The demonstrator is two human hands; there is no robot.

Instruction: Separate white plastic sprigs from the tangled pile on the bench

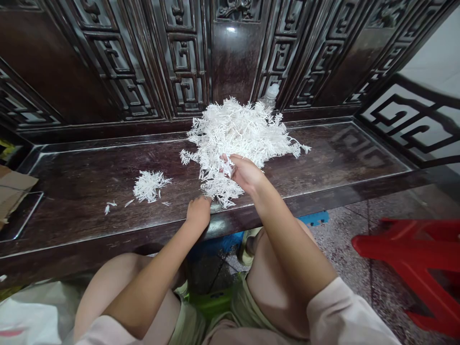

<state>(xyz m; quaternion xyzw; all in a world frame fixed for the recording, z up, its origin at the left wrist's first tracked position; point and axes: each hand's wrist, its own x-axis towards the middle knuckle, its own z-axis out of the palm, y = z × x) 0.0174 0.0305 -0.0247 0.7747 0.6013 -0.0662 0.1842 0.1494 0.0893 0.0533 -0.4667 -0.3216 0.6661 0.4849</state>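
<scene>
A large heap of white, branching, feathery pieces (244, 129) lies on the dark wooden bench; they look like plastic sprigs. At the front of this heap my right hand (247, 173) is closed, with a small white sprig (227, 166) pinched between thumb and fingers. My left hand (199, 211) is curled at the bench's front edge, its knuckles touching the near left side of the heap. Its fingertips are hidden, so whatever it grips does not show. Left of it sits a small pile of loose white bits (149, 186).
A clear bottle with a white cap (271, 95) stands behind the heap, against the carved backrest (235, 62). The bench seat (89, 172) has a raised rim. Cardboard (14, 191) lies at far left. A red plastic stool (413, 247) stands on the floor at right.
</scene>
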